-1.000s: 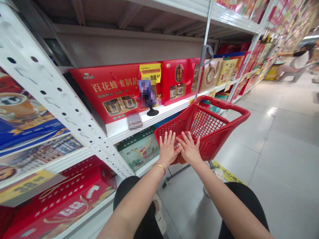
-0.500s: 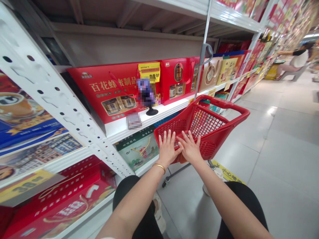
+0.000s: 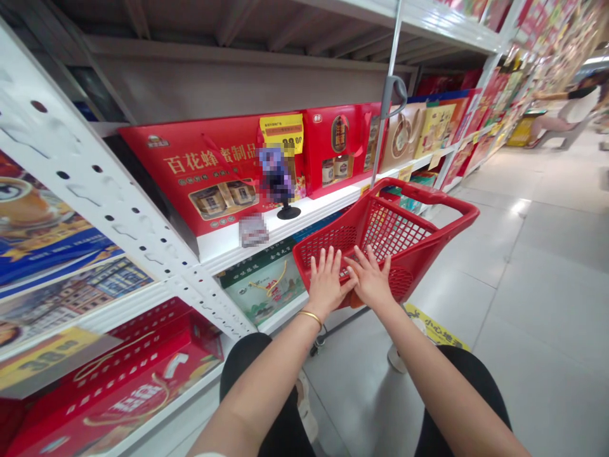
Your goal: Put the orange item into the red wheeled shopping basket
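My left hand point(image 3: 327, 282) is stretched out, back up, with fingers spread and a gold bangle point(image 3: 311, 318) at its wrist. Beside it, my right hand point(image 3: 373, 278) is spread too, and the two thumbs meet or overlap. Neither hand holds anything. Just beyond the fingers stands a red shopping cart point(image 3: 404, 251) with lattice sides; whether the hands touch it I cannot tell. Something orange-brown point(image 3: 354, 299) shows partly below the thumbs. On the shelf ahead, a blurred-out object on a black round stand point(image 3: 288, 212) stands before red gift boxes point(image 3: 190, 158).
White perforated shelving point(image 3: 102, 190) rises close on the left, holding boxed goods. A grey pole with a handle point(image 3: 396, 95) stands by the cart. A yellow floor sticker point(image 3: 440, 330) lies right of the cart. Farther off, a person point(image 3: 578, 105) sits on a stool.
Both my hands have shifted slightly to the right, still spread with thumbs together. The camera view has moved a little; the cart and shelf goods stay in place.
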A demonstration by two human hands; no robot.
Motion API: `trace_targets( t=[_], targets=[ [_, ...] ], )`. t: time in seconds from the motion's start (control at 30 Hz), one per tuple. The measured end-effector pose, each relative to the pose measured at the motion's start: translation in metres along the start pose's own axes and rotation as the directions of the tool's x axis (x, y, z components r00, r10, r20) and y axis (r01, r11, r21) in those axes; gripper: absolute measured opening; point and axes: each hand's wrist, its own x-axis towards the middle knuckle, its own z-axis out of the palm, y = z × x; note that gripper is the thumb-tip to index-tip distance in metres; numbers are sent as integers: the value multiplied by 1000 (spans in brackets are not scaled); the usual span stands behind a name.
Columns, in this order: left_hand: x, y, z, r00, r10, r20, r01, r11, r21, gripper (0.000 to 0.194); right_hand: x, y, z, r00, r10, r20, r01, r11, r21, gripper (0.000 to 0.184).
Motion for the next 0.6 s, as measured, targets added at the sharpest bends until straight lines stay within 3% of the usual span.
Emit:
trace_targets(
  t=[0.13, 0.2, 0.27, 0.43, 0.5, 0.6],
  targets=[
    [-4, -2, 1, 1000, 25, 0, -25, 1000, 4, 91, 12, 28, -9, 986, 143, -82, -148, 988, -50, 46],
    [-4, -3, 1, 999, 35, -3, -35, 999, 4, 92, 13, 30, -9, 978, 177, -107, -185, 981, -62, 47],
    [-4, -3, 2, 999, 37, -7, -37, 999, 5, 91, 9, 19, -5, 983, 157, -93, -163, 985, -61, 47],
    [-2, -1, 1, 1000, 28, -2, -28, 1000, 13, 90, -4, -9, 2, 999, -26, 25, 26, 1000, -6, 45],
    [-3, 0, 1, 1000, 26, 5, -26, 999, 25, 92, -1, 0, -1, 1000, -18, 17, 18, 1000, -22, 45],
    [-4, -1, 0, 1000, 29, 9, -29, 999, 40, 97, 12, 33, -11, 992, 111, -60, -116, 989, -89, 45]
  ],
)
